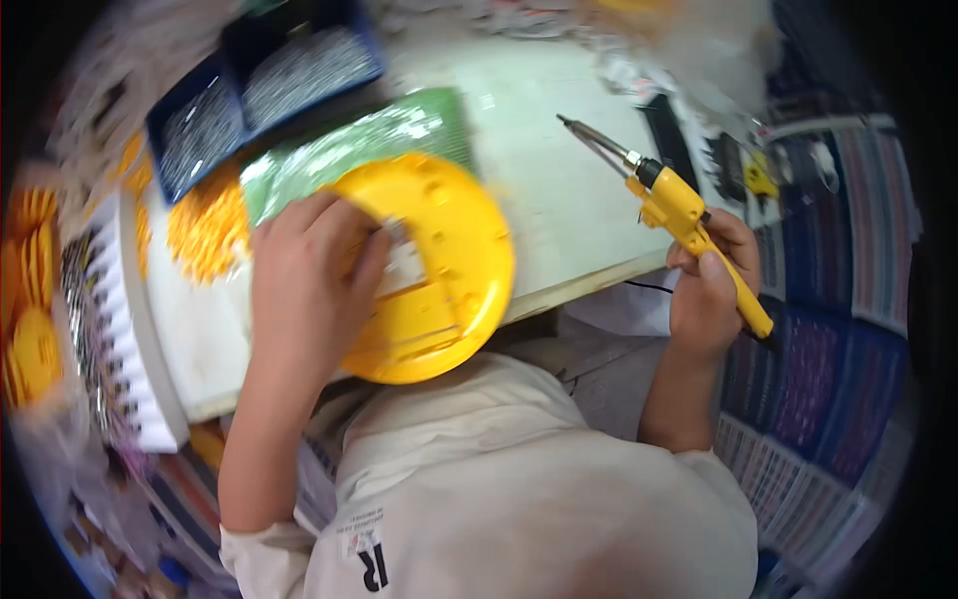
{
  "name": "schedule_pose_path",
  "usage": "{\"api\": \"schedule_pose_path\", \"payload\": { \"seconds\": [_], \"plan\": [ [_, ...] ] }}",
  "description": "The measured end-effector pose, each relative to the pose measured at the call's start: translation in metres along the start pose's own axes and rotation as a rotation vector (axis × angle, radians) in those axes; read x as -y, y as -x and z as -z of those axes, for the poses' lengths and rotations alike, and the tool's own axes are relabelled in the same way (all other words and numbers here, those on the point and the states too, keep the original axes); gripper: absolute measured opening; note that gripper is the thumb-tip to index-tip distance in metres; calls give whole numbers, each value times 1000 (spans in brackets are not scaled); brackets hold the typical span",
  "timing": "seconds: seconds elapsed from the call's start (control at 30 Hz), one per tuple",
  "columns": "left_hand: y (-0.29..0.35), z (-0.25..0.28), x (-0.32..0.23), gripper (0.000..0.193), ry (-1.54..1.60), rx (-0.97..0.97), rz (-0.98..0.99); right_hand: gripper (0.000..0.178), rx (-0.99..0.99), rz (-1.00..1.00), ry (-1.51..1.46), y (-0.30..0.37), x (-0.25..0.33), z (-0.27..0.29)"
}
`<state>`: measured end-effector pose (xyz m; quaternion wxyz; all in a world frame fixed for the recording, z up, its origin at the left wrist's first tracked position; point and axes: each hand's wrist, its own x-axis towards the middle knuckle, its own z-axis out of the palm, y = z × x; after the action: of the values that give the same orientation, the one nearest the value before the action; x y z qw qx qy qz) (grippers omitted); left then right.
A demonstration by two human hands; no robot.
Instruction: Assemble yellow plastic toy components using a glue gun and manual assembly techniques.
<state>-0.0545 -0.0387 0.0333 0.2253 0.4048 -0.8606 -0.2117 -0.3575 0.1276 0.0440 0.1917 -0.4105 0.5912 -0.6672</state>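
Note:
My right hand (714, 290) grips a yellow soldering gun (682, 205) by its handle, to the right of the table's front edge. Its thin metal tip points up and left over the white tabletop. A round yellow plastic housing (474, 255) with small posts and ridges inside lies tilted at the table's front edge, close to my body. Over its left part is my left hand (314, 270), fingers bent and pressed together. Whatever they pinch is hidden. Just right of those fingertips a small whitish part (404, 265) sits inside the housing, blurred.
Behind the housing lies a green wrapped pad (364, 140). A blue two-compartment bin (244, 130) holds many small metal pieces. Small yellow parts (205, 240) are heaped at left, beside a white rack (150, 349). A black strip-like object (669, 140) lies at the right edge of the white table (539, 190).

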Motion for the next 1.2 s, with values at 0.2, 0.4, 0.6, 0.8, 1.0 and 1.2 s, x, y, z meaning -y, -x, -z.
{"api": "schedule_pose_path", "payload": {
  "seconds": [0.2, 0.4, 0.6, 0.8, 1.0, 1.2],
  "plan": [
    [2, -3, -4, 16, -33, -78, -63, 33, -531, 150, 72, -35, -8, 93],
    [-1, -4, -6, 12, -20, -30, -53, 28, -751, 106, 249, -43, -2, 167],
    [0, -5, -2, 13, -9, -26, -46, 28, -756, -34, 291, -66, -25, 181],
    [1, -5, -2, 12, -13, 19, 60, 37, -651, -117, 317, -91, -39, 184],
    [1, -4, -3, 13, 23, 31, 58, 39, -735, -164, 67, -68, -47, 171],
    [11, 9, 4, 14, -42, -34, 12, 27, -469, -407, -180, -31, -62, 96]
  ]
}}
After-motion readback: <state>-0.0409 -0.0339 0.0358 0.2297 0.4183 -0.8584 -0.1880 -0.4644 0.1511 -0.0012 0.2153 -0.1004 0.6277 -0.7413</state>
